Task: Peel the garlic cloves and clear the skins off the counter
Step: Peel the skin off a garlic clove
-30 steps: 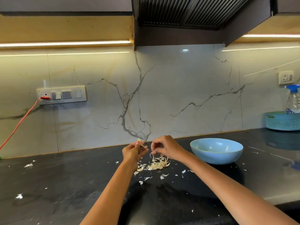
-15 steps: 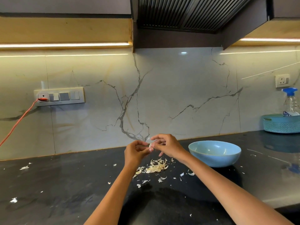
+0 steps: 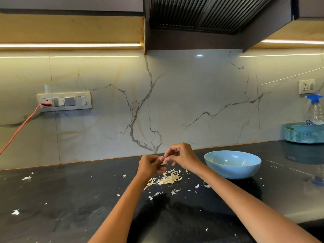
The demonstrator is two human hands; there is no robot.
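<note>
Garlic clove pinched between left hand and right hand; judged light, firm, slippery; skins papery, easily scattered.

Both forearms reach forward; the left hand and right hand meet, fingers curled, pinching together.

Single head-worn wide-angle view, looking forward and slightly down across the dark surface toward the marble backsplash. Both forearms enter from the lower edge; the range hood fills the upper frame.
</note>
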